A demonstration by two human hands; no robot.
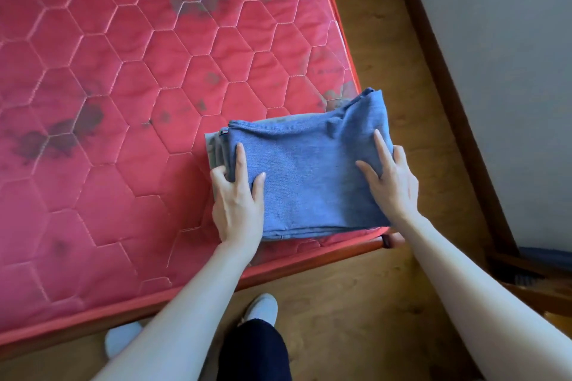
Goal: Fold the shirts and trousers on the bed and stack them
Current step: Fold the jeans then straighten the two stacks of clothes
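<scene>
you have one folded pair of blue jeans (pixel 309 176) lying at the near right corner of the red quilted mattress (pixel 123 86), with its far right end reaching past the mattress edge over the wooden floor (pixel 371 40). under the jeans a single strip of grey fabric (pixel 213 145) shows along the left side and far edge; it may be another folded garment, but too little of it shows to say what kind. both of your hands are on the denim. your left hand (pixel 236 204) sits at the left end of the fold: the forefinger lies straight on top, the thumb rests on the cloth to its right, and the other fingers curl round the left edge, gripping it. your right hand (pixel 391 179) lies at the right end with forefinger and thumb spread flat on the top surface, while the remaining fingers wrap down over the right edge out of sight, so it holds that end too. the mattress carries several dark stains and a hexagon stitch pattern, and rests in a wooden bed frame (pixel 340 252). below, you can see your two feet in pale socks (pixel 261 308) on the floor, and one dark trouser leg (pixel 252 349) between your forearms. a grey wall (pixel 495 71) with a dark wooden skirting board (pixel 448 86) runs along the right.
</scene>
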